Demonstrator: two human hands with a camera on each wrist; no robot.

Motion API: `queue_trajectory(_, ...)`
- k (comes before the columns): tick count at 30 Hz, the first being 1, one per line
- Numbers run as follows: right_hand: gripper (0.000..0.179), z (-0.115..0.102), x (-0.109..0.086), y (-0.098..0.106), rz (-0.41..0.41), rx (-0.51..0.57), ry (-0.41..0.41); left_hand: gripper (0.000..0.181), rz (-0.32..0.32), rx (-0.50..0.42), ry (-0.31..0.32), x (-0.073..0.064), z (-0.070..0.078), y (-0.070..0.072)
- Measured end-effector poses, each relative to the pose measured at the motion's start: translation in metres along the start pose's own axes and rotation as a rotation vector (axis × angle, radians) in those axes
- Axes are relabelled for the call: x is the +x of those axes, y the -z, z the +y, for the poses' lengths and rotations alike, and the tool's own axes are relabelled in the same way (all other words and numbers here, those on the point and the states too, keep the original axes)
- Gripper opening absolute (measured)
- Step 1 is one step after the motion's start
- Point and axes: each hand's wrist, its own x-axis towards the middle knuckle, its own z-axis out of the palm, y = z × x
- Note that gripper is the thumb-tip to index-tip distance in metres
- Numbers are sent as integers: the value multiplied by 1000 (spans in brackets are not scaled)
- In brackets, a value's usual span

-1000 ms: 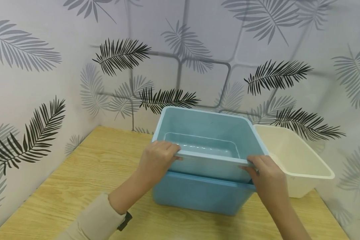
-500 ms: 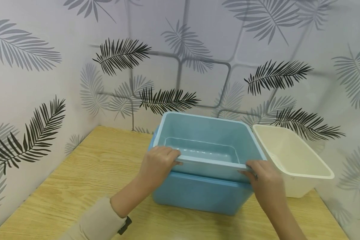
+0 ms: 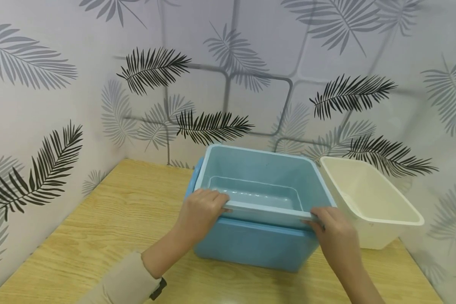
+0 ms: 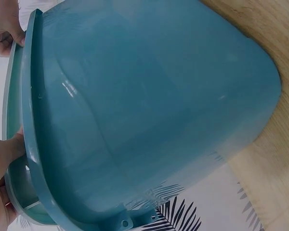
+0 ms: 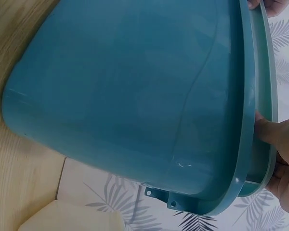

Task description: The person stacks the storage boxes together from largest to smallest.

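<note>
A light blue plastic bin (image 3: 262, 169) sits partly inside a darker blue bin (image 3: 254, 245), its rim standing a little above the lower one's. My left hand (image 3: 203, 209) grips the front rim near the left corner, fingers over the top and thumb beneath. Near the right front corner, my right hand (image 3: 338, 232) holds the same rim in the same way. From the left wrist, the outer wall of the darker bin (image 4: 149, 96) fills most of the view, with the left hand (image 4: 2, 178) at the upper bin's edge. The right wrist view shows the right hand (image 5: 282, 154) with its thumb between the two rims.
A cream bin (image 3: 376, 228) stands close by on the right, beside the blue pair. All rest on a wood-grain table (image 3: 129, 211). Behind it and at both sides rise walls with leaf-print covering (image 3: 258, 105).
The light blue bin has gone down into the darker blue bin, both hands moving down with its rim. The darker bin's left rim now shows beside it. The cream bin has stayed put.
</note>
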Motion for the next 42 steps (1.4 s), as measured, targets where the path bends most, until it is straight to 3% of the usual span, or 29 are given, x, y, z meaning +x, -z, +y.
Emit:
queue_trajectory(12,26,2,-9,-5,-18,1,22,24,-60,37,-14,-7,1,0)
queue_trajectory(17,59,4,-11,-6,-11,21,43,24,-53,34,-15,-9,2,-1)
queue_trajectory(19,61,5,-11,-6,-7,31,49,24,-54,32,-12,-11,2,-2)
queue_trajectory(31,56,4,-13,-8,15,61,36,24,-44,-3,11,-12,3,-3)
queue_trajectory(36,57,4,-13,-8,14,58,27,24,-83,-15,10,-10,2,-2)
queue_trajectory(42,57,3,-13,-8,22,52,24,21,-171,-103,2,-6,-3,2)
